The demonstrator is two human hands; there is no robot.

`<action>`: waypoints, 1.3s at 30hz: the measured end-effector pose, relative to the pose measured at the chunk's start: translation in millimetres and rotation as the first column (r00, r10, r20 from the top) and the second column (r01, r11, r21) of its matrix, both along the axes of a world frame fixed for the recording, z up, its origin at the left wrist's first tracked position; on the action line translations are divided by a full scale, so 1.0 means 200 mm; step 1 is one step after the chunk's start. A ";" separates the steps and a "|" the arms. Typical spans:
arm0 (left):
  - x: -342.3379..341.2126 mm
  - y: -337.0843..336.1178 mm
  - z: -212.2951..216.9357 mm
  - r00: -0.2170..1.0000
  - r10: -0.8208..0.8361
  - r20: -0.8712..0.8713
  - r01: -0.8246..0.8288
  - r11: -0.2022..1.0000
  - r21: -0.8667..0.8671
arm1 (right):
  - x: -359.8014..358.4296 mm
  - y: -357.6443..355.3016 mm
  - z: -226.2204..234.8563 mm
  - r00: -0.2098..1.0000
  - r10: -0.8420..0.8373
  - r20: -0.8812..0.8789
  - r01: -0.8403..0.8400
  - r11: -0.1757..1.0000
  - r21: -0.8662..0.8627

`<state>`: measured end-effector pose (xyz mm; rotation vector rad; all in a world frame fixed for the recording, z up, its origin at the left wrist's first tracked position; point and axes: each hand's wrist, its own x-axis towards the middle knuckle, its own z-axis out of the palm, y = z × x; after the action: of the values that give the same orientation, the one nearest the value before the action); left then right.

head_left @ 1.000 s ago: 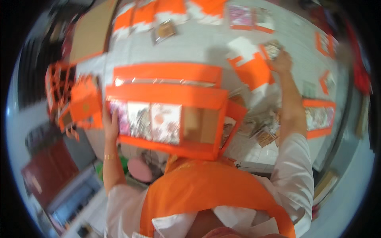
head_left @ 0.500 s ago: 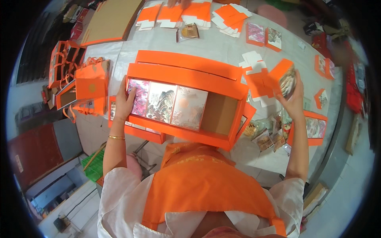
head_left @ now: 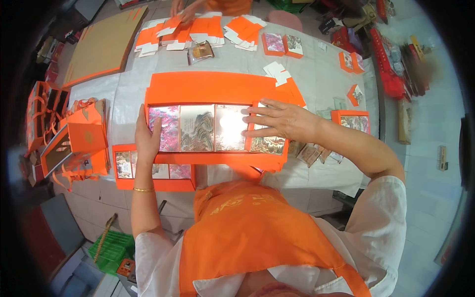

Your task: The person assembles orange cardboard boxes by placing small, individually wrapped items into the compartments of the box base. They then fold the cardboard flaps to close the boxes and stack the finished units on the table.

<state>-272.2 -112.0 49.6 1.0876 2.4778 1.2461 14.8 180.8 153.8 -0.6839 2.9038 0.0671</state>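
Observation:
A long orange gift box (head_left: 217, 158) is in front of me above the table's near edge. Side by side in it lie a pink landscape box (head_left: 165, 129), a pale mountain box (head_left: 197, 129), a shiny silvery box (head_left: 230, 131) and, at the right end, a fourth picture box (head_left: 267, 145). My left hand (head_left: 148, 134) grips the gift box's left end, thumb over the rim. My right hand (head_left: 284, 121) lies with stretched, parted fingers over the fourth box and the edge of the silvery one, partly hiding both.
Flat orange-and-white cartons (head_left: 205, 30) lie at the far side, where another person's hands (head_left: 184, 12) handle one. A filled orange box (head_left: 156, 184) sits at the near left. Orange gift bags (head_left: 81, 133) stand left. Wrapped packets (head_left: 310, 153) and small picture boxes (head_left: 282, 44) are to the right.
My right hand has brought the fourth small box from the right into the vacant end of the gift box; its fingers are now spread over it. The left hand keeps its grip.

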 end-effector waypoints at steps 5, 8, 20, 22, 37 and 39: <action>-0.04 -0.03 -0.04 1.000 -0.014 0.024 0.014 1.000 0.009 | -0.04 -0.12 0.05 0.992 -0.104 0.076 0.104 0.995 0.011; -0.07 -0.05 -0.05 0.996 -0.088 -0.015 0.088 0.996 0.020 | 0.00 -0.20 0.07 0.917 -0.383 0.113 0.392 0.917 -0.070; -0.10 -0.05 -0.09 0.986 -0.125 -0.107 0.121 0.992 -0.039 | -0.01 -0.56 -0.30 0.104 -0.994 -0.015 0.923 0.102 -0.371; -0.09 -0.03 -0.08 0.984 -0.131 -0.116 0.125 0.990 -0.058 | -0.03 -0.51 -0.27 0.058 -0.997 0.058 0.940 0.035 -0.340; -0.12 -0.04 -0.12 0.992 -0.122 -0.023 0.120 0.991 -0.059 | -0.02 -0.51 -0.38 -0.023 -0.997 -0.069 0.845 0.017 -0.535; -0.12 -0.04 -0.12 0.992 -0.122 -0.021 0.121 0.992 -0.042 | -0.03 -0.52 -0.34 0.003 -0.999 -0.038 0.842 0.023 -0.539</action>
<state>-296.6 -119.9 24.8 1.2299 2.4022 1.1492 9.1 76.5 85.3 1.7352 2.9796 -0.6049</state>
